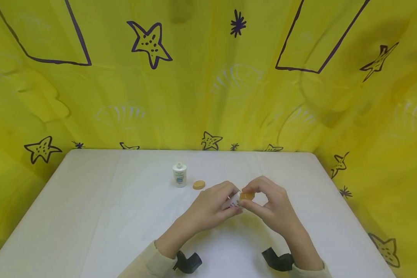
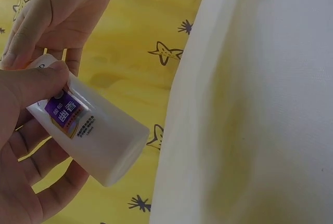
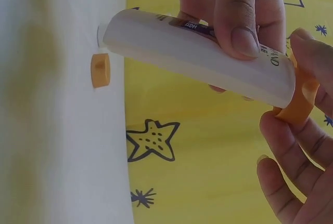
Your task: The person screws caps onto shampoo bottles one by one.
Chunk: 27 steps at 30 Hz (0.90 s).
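Note:
My left hand (image 1: pixel 210 206) grips a white plastic bottle (image 2: pixel 104 130) with a purple label, thumb across its front. The bottle is tilted above the table, its flat base pointing away to the left in the right wrist view. At its other end, my right hand (image 1: pixel 274 204) pinches an orange cap (image 3: pixel 302 99) between thumb and fingers. That cap sits against the bottle's end. In the head view, a second white bottle (image 1: pixel 179 177) stands upright and uncapped on the table, its narrow neck showing. A loose orange cap (image 1: pixel 199 185) lies to its right.
The white table (image 1: pixel 125 216) has its far edge against a yellow curtain (image 1: pixel 194 96) printed with stars and fish. Black straps with bent pieces, such as the left one (image 1: pixel 188 262), are worn at both wrists below the light sleeves.

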Tool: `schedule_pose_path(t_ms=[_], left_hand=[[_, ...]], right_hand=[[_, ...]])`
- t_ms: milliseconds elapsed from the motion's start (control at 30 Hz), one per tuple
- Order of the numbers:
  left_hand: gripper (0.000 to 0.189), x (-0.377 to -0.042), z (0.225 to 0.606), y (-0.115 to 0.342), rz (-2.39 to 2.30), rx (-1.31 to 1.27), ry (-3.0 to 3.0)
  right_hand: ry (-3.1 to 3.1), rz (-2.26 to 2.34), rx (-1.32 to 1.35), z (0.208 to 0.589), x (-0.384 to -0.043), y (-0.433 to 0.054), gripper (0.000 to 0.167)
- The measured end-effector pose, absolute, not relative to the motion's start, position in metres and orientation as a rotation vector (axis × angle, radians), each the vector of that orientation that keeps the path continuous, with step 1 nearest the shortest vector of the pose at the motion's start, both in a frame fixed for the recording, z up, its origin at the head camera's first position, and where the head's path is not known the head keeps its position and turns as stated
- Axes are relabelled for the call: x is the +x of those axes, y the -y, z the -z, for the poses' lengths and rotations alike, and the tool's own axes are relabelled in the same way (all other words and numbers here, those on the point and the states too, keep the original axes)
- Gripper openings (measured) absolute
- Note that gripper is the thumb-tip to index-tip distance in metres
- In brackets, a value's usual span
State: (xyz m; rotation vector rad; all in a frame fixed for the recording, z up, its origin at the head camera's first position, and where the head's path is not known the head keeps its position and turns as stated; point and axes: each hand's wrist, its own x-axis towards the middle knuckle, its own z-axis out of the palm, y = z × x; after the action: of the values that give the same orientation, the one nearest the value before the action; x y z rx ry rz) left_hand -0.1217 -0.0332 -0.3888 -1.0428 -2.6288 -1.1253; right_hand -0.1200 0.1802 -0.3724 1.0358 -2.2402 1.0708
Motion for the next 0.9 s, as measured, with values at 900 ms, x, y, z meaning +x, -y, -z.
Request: schedule_pose_path(t_ms=[900], left_hand=[[0.025, -0.1232, 0.3917, 0.0329, 1.146, -0.993, 2.521]], right_hand=[[2.284, -1.055, 0.967, 0.3715, -0.1185, -0.1811, 0.037]])
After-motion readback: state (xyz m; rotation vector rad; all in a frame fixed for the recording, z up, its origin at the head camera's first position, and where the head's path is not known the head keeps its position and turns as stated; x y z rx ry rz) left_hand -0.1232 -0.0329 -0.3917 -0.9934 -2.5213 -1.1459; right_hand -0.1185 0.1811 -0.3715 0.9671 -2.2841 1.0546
